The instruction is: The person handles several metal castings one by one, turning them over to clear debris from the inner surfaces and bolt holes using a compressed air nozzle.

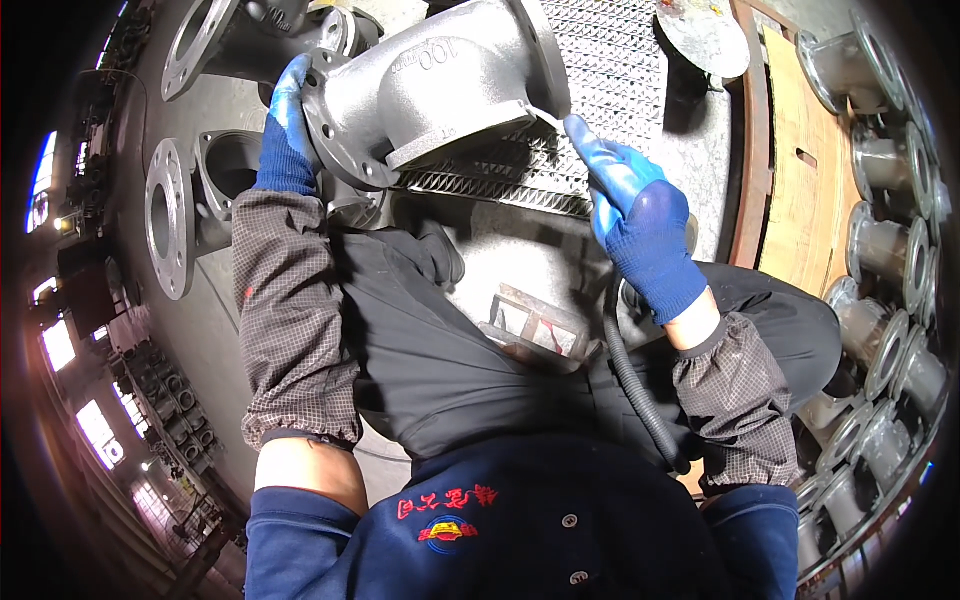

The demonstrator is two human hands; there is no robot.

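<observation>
A grey cast-metal valve body (pixel 430 80) with round flanges lies tilted over a ridged metal grating (pixel 610 60). My left hand (pixel 288 130), in a blue coated glove, grips the rim of its left flange. In the same kind of glove, my right hand (pixel 630 190) is closed on a thin pale stick-like tool (pixel 546 119). The tool's tip reaches the edge of the valve's lower flange, by the right end. Most of the tool is hidden in the glove, so its exact kind is unclear.
More flanged castings (pixel 170 218) stand on the left. Several others line the right side beyond a wooden board (pixel 800 150). A round metal plate (pixel 703 38) sits at upper right. Between my legs are a small metal frame (pixel 540 325) and a grey corrugated hose (pixel 635 385).
</observation>
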